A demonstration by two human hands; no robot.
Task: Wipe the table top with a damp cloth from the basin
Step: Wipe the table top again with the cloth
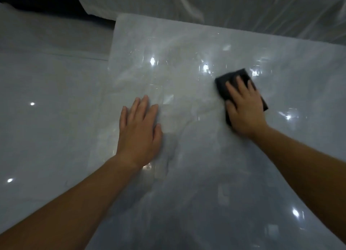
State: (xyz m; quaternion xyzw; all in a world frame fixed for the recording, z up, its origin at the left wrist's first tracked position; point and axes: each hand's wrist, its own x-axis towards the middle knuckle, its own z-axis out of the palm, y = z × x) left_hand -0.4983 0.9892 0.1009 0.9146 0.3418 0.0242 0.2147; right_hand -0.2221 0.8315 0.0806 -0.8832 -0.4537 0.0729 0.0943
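Forearms (74, 203) come in from 6 o'clock. Left hand (139, 130) lies flat on the table top (187, 184) near the middle, fingers straight, holding nothing. Right hand (245, 107) is out at 2 o'clock, palm and straight fingers pressing down on the cloth (231, 77), not curled round it. Cloth's dark, folded into a flat pad, sitting right on the glossy top. My guess: it's light, floppy and damp, and the top looks slick, so a flat palm over the middle beats pinching an edge, otherwise it'll bunch up. No basin in view.
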